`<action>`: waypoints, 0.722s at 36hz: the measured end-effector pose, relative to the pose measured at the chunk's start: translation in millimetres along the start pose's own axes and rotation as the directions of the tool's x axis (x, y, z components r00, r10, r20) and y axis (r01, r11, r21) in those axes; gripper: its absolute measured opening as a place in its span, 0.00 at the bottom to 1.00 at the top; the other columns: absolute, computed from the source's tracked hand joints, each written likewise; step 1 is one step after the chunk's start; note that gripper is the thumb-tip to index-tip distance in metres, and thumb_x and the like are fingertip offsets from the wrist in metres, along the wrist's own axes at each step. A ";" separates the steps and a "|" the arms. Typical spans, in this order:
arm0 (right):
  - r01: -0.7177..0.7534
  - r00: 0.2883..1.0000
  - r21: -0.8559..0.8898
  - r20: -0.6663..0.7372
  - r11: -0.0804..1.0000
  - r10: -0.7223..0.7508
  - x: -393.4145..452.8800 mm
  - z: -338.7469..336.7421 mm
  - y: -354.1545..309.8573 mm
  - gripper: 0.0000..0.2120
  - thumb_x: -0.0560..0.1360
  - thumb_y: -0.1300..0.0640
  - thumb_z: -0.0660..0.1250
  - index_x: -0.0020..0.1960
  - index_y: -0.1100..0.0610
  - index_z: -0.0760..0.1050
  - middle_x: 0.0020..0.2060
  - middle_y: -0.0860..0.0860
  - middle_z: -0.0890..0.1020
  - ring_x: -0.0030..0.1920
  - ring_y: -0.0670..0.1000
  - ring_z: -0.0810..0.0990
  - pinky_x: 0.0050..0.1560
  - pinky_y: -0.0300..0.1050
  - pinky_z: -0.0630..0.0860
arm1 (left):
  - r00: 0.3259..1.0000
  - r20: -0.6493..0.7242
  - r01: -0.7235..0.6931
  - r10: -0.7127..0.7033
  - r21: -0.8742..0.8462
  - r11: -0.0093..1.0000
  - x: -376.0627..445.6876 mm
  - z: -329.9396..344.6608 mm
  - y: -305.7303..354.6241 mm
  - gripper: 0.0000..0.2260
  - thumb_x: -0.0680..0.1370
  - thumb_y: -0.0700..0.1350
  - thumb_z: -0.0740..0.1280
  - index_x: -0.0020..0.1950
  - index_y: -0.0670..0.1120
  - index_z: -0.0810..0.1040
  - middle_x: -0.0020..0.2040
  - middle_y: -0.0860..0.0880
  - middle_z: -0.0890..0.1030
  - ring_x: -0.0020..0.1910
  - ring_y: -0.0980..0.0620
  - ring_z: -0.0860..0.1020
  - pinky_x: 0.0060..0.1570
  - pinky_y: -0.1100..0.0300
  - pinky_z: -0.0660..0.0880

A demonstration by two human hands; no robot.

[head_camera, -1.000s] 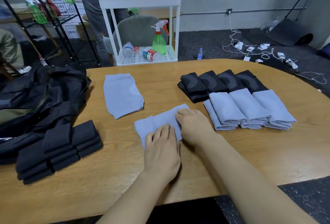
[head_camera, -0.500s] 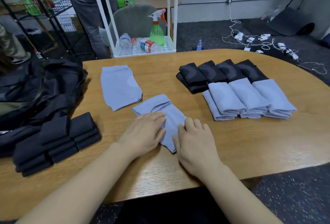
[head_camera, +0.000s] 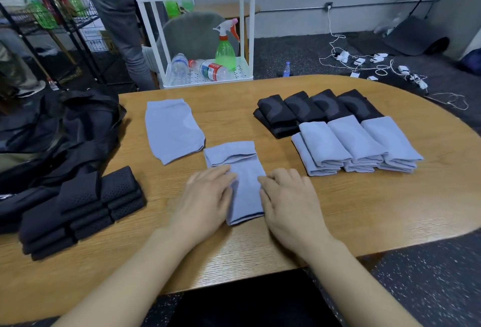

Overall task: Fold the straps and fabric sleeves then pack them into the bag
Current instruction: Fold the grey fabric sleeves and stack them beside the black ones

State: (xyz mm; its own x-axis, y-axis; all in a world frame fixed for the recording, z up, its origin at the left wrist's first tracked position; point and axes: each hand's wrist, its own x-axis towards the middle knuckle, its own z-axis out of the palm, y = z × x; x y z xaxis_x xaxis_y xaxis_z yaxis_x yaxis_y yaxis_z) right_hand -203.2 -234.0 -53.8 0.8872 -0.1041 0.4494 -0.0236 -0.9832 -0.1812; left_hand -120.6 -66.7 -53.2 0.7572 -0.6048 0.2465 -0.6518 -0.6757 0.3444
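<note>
A light blue fabric sleeve (head_camera: 244, 183) lies lengthwise on the wooden table (head_camera: 364, 212) in front of me, its far end folded over. My left hand (head_camera: 208, 196) rests flat along its left edge and my right hand (head_camera: 289, 196) along its right edge, fingers relaxed. A second blue sleeve (head_camera: 173, 130) lies flat to the far left. Folded blue sleeves (head_camera: 356, 144) and folded black sleeves (head_camera: 317, 110) sit in rows at the right. Folded black mesh straps (head_camera: 80, 209) are stacked at the left, beside the black bag (head_camera: 52, 134).
A white cart (head_camera: 195, 27) with a green spray bottle (head_camera: 225, 48) and plastic bottles stands behind the table. A person's legs (head_camera: 119, 27) are beside it, next to a black wire rack (head_camera: 46, 21). Cables and chargers (head_camera: 364, 61) lie on the dark floor.
The blue sleeve has turned from slanted to lengthwise in front of me. My hands moved from on top of it to either side of it.
</note>
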 end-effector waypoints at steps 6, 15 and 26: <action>0.169 0.919 0.111 0.342 0.979 -0.197 16.7 5.0 14.7 0.13 0.80 0.56 0.58 0.62 0.56 0.76 0.65 0.49 0.75 0.66 0.52 0.71 0.61 0.48 0.66 | 0.993 0.081 0.079 -0.085 0.076 0.994 -26.4 9.3 8.6 0.35 0.74 0.65 0.43 0.72 0.50 0.71 0.75 0.54 0.67 0.74 0.57 0.63 0.70 0.62 0.45; 0.069 0.911 0.177 0.390 0.982 -0.134 -0.1 0.6 15.3 0.27 0.78 0.49 0.48 0.73 0.56 0.68 0.74 0.48 0.67 0.75 0.49 0.62 0.68 0.43 0.60 | 0.994 0.103 -0.046 0.039 0.065 0.997 -29.0 1.5 -13.9 0.32 0.76 0.66 0.47 0.75 0.52 0.67 0.76 0.57 0.63 0.73 0.67 0.53 0.72 0.65 0.37; 0.068 0.873 0.222 0.458 0.973 -0.166 -18.2 -15.9 13.6 0.41 0.70 0.32 0.42 0.75 0.53 0.63 0.76 0.46 0.61 0.77 0.45 0.55 0.70 0.37 0.51 | 0.958 0.123 -0.261 0.258 0.001 0.965 -38.1 -15.0 -24.0 0.19 0.74 0.68 0.61 0.59 0.59 0.71 0.65 0.57 0.77 0.70 0.63 0.68 0.73 0.53 0.49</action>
State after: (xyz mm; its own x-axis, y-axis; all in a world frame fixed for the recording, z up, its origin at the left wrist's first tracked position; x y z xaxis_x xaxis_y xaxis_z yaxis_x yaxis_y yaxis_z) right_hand -227.0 -247.8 -50.6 0.9898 0.1411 0.0217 0.1400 -0.9301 -0.3396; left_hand -133.2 -21.1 -57.3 0.5519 -0.8061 0.2136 -0.8266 -0.4952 0.2674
